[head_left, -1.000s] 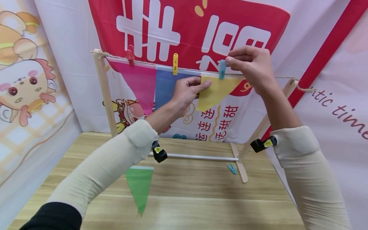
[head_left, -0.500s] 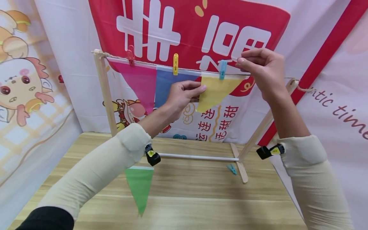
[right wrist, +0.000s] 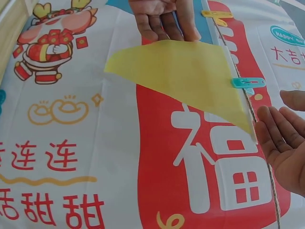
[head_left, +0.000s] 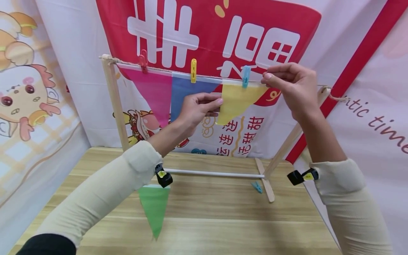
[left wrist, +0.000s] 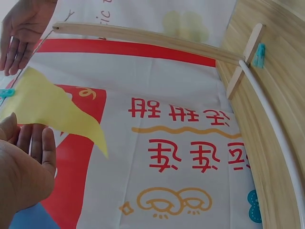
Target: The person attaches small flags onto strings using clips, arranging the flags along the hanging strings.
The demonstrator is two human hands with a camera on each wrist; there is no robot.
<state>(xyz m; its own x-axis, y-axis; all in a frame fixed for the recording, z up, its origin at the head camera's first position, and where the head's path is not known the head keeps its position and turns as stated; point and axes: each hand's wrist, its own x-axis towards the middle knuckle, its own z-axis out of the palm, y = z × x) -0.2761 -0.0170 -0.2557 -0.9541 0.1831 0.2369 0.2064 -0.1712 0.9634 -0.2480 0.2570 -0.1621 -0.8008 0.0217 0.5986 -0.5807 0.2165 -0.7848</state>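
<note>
Yellow pennant hanging under a blue clip. Left hand, fingers relaxed, has slid to the pennant's nine-o'clock edge; right hand, fingers parted, has withdrawn from the clip toward three o'clock.

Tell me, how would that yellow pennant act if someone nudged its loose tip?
The yellow pennant is probably very light, since it looks thin as a sheet. It would likely bend easily: its lower edge bows in the left wrist view. It may also swing or twist, as only one blue clothespin seems to hold it on the twine.
</note>
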